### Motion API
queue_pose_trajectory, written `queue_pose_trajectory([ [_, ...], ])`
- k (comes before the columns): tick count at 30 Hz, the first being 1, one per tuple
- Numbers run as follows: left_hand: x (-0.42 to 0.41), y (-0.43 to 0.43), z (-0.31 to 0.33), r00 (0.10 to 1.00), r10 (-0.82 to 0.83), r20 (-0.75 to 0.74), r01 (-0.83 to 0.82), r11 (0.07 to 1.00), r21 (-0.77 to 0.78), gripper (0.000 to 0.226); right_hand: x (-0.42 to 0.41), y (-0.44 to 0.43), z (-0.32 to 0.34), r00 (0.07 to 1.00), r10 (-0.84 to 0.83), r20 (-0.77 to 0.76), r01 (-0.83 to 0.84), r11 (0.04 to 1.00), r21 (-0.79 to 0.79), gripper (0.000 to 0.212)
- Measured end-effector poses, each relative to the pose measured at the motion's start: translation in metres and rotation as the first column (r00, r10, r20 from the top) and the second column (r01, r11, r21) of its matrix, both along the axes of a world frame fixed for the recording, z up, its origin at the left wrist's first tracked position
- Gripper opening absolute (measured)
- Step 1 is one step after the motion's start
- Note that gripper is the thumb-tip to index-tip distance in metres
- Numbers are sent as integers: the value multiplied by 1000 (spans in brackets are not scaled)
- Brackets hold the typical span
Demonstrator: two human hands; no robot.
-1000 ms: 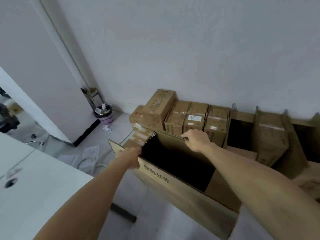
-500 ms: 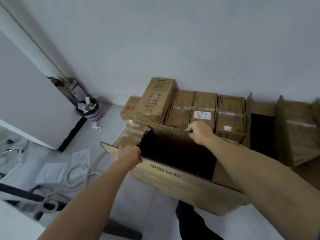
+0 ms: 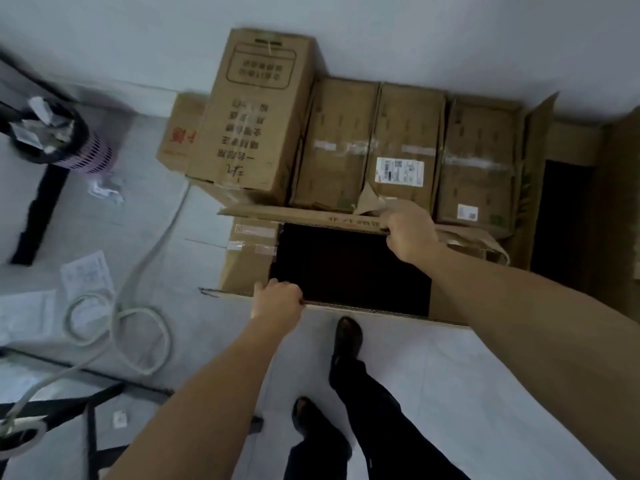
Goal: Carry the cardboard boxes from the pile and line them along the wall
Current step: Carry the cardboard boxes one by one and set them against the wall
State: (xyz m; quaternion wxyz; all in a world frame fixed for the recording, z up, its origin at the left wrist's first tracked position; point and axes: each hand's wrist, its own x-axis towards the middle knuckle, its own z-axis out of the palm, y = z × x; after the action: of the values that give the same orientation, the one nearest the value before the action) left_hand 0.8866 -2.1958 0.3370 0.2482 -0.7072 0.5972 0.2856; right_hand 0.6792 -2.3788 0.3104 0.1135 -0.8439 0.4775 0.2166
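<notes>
The light is dim, cool and flat, with a blue-grey cast and no hard shadows or glare. The pale tiled floor and the plain white wall are the brightest areas, while the inside of the open brown cardboard box falls to near black. Motion smears the left edge, streaking the black wastebasket with a lilac slotted side. Print on the tall brown carton is soft, and the white shipping label is unreadable. Wide-angle distortion swells the lower corners.
</notes>
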Motion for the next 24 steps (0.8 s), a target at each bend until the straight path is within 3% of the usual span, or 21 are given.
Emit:
queue_pose_trajectory([
  [3,-1,-28,-35,1000,6,-14,-5,999,36,24,-9,-10,-26,997,-56,60,52,996,73,23],
  [7,-8,-51,-71,1000,11,-26,-9,996,90,26,-16,-18,-47,993,-54,103,49,997,58,22],
  [13,-28,-48,-113,999,-38,-8,39,993,115,26,-33,-18,-91,989,-137,52,129,983,131,27],
  [24,-28,-54,-98,998,18,60,-22,997,75,23,-48,-7,-86,932,-362,-19,354,900,254,34],
])
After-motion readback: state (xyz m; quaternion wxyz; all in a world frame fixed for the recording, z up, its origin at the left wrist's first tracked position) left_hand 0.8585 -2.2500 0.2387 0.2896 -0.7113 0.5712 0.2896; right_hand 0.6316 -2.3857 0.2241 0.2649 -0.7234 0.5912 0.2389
